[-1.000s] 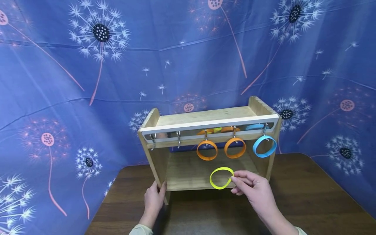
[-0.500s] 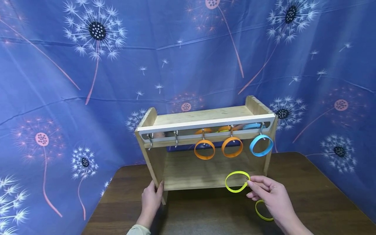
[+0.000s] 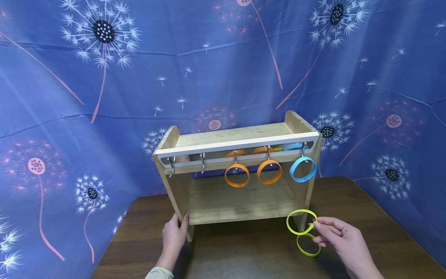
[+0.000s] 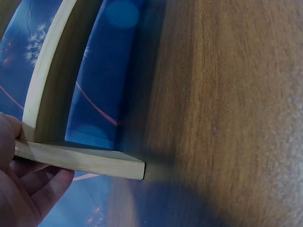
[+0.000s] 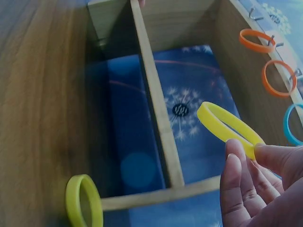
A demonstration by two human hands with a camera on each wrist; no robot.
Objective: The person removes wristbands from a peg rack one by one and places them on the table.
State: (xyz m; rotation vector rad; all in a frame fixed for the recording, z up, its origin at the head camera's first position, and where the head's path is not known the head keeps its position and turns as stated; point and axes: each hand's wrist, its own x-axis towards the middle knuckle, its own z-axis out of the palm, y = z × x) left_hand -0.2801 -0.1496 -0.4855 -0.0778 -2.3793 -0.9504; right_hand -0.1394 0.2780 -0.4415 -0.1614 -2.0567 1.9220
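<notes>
My right hand (image 3: 341, 238) pinches a thin yellow wristband (image 3: 302, 211) between thumb and fingertips, low in front of the shelf's right leg. A second yellow wristband (image 5: 84, 201) is on the table below it. My left hand (image 3: 174, 235) grips the lower left side panel of the wooden shelf (image 3: 240, 197); in the left wrist view its fingers wrap round the panel's edge. Along the shelf's front rail, two orange wristbands (image 3: 237, 185) (image 3: 270, 181) and a blue wristband (image 3: 303, 179) hang from metal hooks. The two left hooks (image 3: 171, 166) carry no wristband.
The shelf stands on a dark brown wooden table (image 3: 240, 255). A blue curtain (image 3: 195, 85) with dandelion prints hangs close behind the shelf and table. A reflective strip (image 3: 219, 158) behind the hooks mirrors the wristbands.
My right hand has moved right and slightly down with the yellow wristband, away from the shelf's middle. The second yellow wristband has come into view. My left hand keeps its grip on the shelf.
</notes>
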